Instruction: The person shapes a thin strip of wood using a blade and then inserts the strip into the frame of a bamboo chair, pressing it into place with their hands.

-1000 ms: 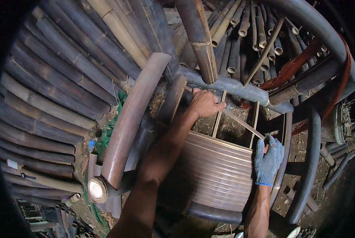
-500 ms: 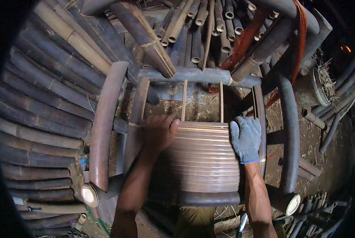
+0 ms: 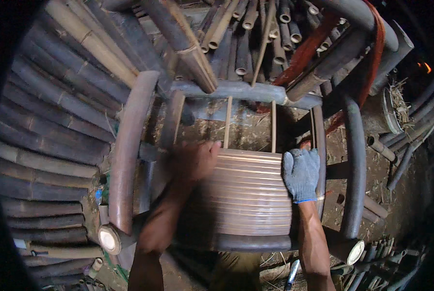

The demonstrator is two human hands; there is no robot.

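A bamboo chair [image 3: 122, 150] stands before me, its seat partly covered by a row of flat bamboo slats [image 3: 253, 199]. My left hand [image 3: 197, 162] is bare and curls over the left part of the farthest slat [image 3: 251, 154], with its thumb side towards the middle. At that slat's right end is my right hand [image 3: 302, 174], in a grey knitted glove with a blue cuff. Its fingers bend over the end, and a bare fingertip shows past the glove. Beyond the slats, two thin strips [image 3: 228, 121] run to the far rail [image 3: 246, 90], with ground visible between them.
Thick bamboo poles [image 3: 57, 136] lie stacked along the left. Cut bamboo tubes [image 3: 246, 48] are piled behind the chair. A reddish strap [image 3: 374, 53] hangs at the back right, near a container of shavings [image 3: 396, 104]. A knife-like tool [image 3: 292, 274] lies below the seat's near edge.
The view has tilted slightly. Both hands stay at the two sides of the farthest slat, with only a small shift of the left hand and forearm.
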